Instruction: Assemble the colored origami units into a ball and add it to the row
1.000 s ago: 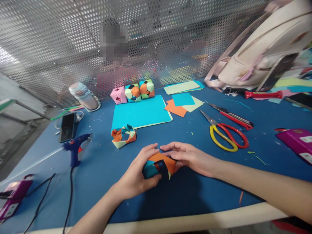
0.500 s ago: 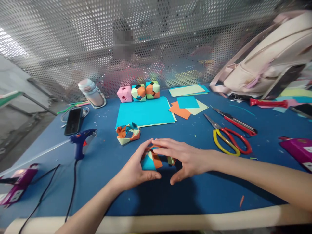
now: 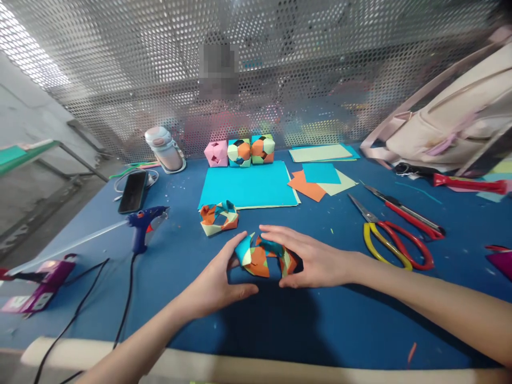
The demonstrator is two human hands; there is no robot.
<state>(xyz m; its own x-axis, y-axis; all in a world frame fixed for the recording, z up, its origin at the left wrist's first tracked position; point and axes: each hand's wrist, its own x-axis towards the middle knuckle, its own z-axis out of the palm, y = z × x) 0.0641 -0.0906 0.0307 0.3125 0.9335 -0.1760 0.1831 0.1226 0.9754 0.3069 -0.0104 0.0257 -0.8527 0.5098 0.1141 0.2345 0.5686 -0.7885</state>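
Note:
A folded-paper ring [image 3: 259,262] in orange, blue and pale green is held low over the blue table, cupped between both hands. My left hand [image 3: 218,280] curves round its left side, fingers behind it, thumb stretched out below. My right hand [image 3: 310,256] is wrapped round its right side, fingers over the top and thumb at the front lower edge. The ring's far side is partly hidden by the fingers. A second folded-paper ring [image 3: 211,228] in the same colours lies just beyond my left hand.
Scissors [image 3: 376,220] and a utility knife [image 3: 412,214] lie right; a glue gun [image 3: 140,226] with its cord lies left. Blue paper sheets [image 3: 246,184], small paper squares [image 3: 320,173] and paper balls [image 3: 239,153] are behind. A bottle [image 3: 164,149], phone [image 3: 134,192] and backpack [image 3: 436,128] stand farther out.
The held ring has been turned, so more of its orange panels and its right part show. My right hand has lowered its fingers round the right side. The view has shifted slightly left.

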